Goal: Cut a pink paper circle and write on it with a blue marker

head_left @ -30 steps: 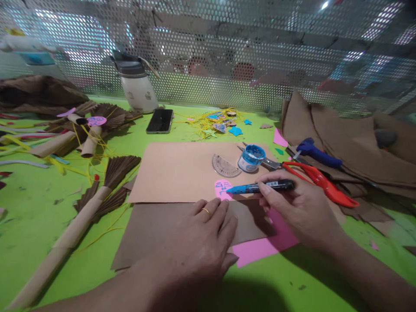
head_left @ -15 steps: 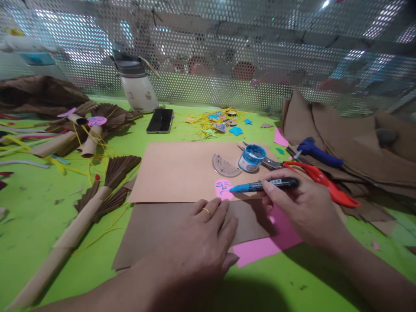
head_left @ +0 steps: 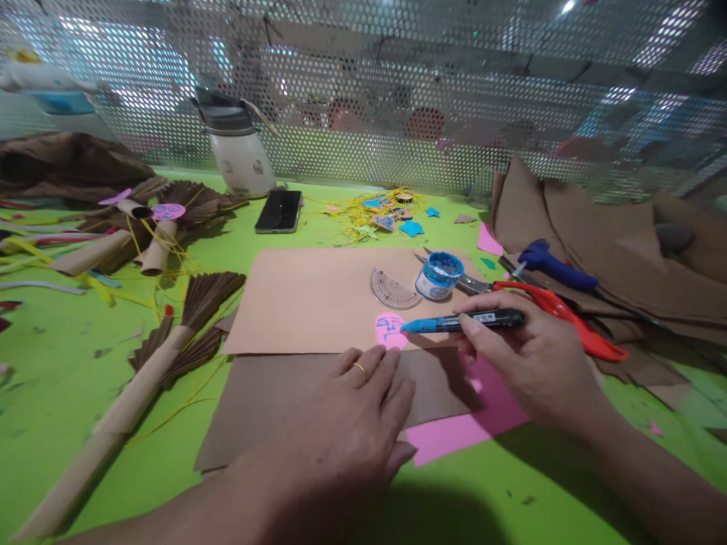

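Observation:
My right hand (head_left: 528, 356) grips a black marker (head_left: 466, 321) with a blue front end. Its tip touches the right side of a small pink paper piece (head_left: 388, 333), which carries blue writing. That piece lies on light brown cardboard (head_left: 307, 303). My left hand (head_left: 363, 409), a ring on one finger, rests flat on darker brown cardboard (head_left: 273, 405) just below the pink piece. Under my right hand shows a larger pink sheet (head_left: 471, 435). Beyond the marker are a clear protractor (head_left: 394, 289) and an open jar (head_left: 439, 275) smeared with blue.
Red-handled scissors (head_left: 568, 322) and a blue glue gun (head_left: 556, 265) lie right, near stacked brown paper (head_left: 602, 227). At left are a paper tube with pleated fans (head_left: 136, 386) and more tubes (head_left: 159, 246). A phone (head_left: 279, 211) and a bottle (head_left: 241, 151) stand behind.
The marker tip has shifted very slightly on the pink paper piece. My left hand stays in the same place.

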A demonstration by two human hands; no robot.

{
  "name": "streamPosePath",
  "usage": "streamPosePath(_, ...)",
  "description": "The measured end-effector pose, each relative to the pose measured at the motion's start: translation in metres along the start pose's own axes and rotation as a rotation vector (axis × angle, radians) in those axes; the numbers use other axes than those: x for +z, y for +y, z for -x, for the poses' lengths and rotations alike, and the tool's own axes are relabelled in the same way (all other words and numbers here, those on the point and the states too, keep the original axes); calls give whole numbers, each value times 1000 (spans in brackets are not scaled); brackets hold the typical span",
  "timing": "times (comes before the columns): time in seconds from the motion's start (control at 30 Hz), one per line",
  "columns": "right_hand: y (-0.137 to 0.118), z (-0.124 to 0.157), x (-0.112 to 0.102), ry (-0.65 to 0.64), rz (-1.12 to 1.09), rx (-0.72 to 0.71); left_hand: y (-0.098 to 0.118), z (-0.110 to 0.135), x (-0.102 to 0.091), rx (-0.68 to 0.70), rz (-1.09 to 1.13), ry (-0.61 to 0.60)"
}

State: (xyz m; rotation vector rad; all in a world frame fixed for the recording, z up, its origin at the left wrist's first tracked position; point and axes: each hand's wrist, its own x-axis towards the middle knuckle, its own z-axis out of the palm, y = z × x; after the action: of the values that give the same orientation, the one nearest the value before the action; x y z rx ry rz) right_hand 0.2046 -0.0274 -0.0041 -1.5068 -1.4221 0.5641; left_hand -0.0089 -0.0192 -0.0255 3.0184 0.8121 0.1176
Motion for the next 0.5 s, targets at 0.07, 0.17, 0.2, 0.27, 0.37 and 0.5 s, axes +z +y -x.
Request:
streamPosePath(0.07,1,0,0,-15,-10,5,0,0,0,2,-14,-11)
streamPosePath(0.17,0,1,1,-20,4,18,-1,-1,0,7,-27,-27)
streamPosePath(0.2,0,2,1,-24,4,29,-1,-1,0,12,-26,-29)
streamPosePath(0.27,-1,2,2,-28,3,41,-1,-2,-1,16,-20,-27)
streamPosePath(0.37,-2,2,2,-21,0,24,-1,-2,-2,7,-7,-31)
streamPosePath(0.5,-1,1,1,-24,12,29,0,-1,-2,10,9,-12)
